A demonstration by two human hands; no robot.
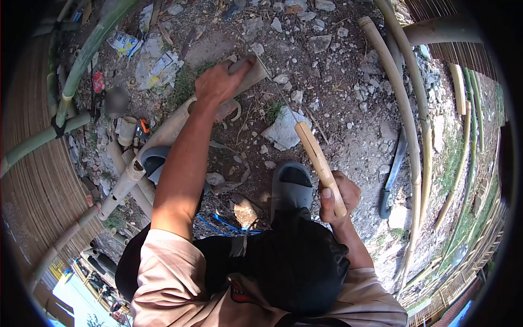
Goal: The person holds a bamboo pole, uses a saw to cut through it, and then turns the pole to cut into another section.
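My left hand (220, 82) is closed over the end of a pale bamboo tube (251, 78), with its fingers wrapped round the top. A greyish piece shows beside its fingertips. In my right hand (340, 197) is a knife (313, 150) with a long, slightly curved, pale handle. Its thin blade, seen nearly edge-on, runs up and left to the cut end of the tube by my left hand. The knife's handle points away from me, gripped near its lower end.
Beneath my left arm lies a bamboo pole (171, 128). A tape measure (143, 128) sits at left. A pale rock (283, 129) lies ahead of my shoe (292, 188). A long-bladed tool (393, 174) lies by bamboo poles (400, 92) at right. Litter (160, 70) and stones cover the ground.
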